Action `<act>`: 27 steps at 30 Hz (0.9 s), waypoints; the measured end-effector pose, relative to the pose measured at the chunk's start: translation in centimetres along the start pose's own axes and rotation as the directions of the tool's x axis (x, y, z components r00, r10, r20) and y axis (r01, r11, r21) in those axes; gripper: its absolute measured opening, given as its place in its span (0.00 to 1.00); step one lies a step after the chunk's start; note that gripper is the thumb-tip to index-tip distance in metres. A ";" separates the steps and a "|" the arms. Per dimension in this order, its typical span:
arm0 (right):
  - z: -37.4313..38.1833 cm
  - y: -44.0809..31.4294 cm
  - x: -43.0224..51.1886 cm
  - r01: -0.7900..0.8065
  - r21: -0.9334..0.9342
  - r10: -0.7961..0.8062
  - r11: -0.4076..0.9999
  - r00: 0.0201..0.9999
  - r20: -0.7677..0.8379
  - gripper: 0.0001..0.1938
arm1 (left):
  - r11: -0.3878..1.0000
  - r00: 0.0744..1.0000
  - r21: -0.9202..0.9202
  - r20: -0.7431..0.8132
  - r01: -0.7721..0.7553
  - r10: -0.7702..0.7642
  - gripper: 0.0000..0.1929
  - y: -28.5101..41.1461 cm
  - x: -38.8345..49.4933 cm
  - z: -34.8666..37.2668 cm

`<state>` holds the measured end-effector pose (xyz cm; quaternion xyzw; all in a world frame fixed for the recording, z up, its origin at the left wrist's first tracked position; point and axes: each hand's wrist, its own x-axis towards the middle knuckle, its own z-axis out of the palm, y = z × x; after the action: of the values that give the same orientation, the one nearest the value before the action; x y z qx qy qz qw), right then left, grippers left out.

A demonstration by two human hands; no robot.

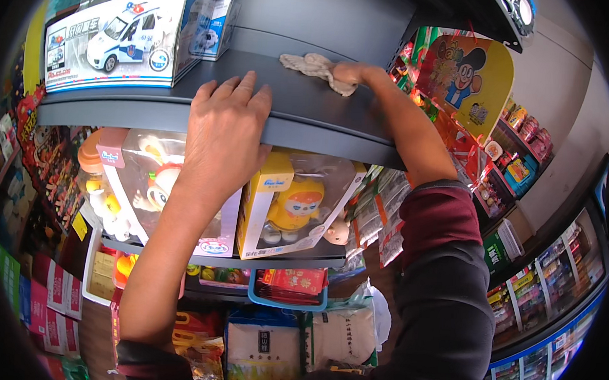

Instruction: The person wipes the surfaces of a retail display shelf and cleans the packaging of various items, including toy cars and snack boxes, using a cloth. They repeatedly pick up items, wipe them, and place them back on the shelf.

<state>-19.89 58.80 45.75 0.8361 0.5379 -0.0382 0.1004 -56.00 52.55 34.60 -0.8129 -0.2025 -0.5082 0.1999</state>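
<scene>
A dark grey metal shelf [308, 101] spans the upper middle of the view. My left hand [231, 123] rests on its front edge, fingers spread over the surface, with nothing held. Further back and to the right, my right hand [348, 72] presses on a crumpled off-white cloth [317, 68] lying on the shelf; its fingertips are partly hidden in the folds. A boxed toy police car [117, 44] stands on the shelf at the left, beside a smaller blue and white box [214, 30].
Below are a boxed yellow doll [296, 205] and a boxed rabbit-eared doll [162, 184]. Lower down sit a blue basket [287, 304] of red packets and bags of rice [264, 346]. A yellow cartoon display board [485, 86] and snack racks stand at the right.
</scene>
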 end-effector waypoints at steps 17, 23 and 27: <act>3.2 6.5 -5.9 -0.377 0.046 0.380 0.925 0.914 -0.142 0.25 | 0.998 0.993 0.044 0.112 0.033 -0.038 0.17 0.5 0.3 -1.4; 4.2 6.5 -7.1 -0.394 -0.062 0.359 0.917 0.883 -0.301 0.25 | 0.993 0.962 0.118 0.268 0.029 -0.060 0.22 0.7 0.5 -2.0; 4.2 5.2 -9.3 -0.354 -0.078 0.311 0.932 0.892 -0.329 0.25 | 0.992 0.944 0.119 0.321 0.044 -0.080 0.22 0.8 0.9 -2.2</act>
<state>-18.88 47.59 43.89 0.9025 0.3971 0.1484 0.0760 -56.88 50.82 36.23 -0.8665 -0.2857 -0.3615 0.1922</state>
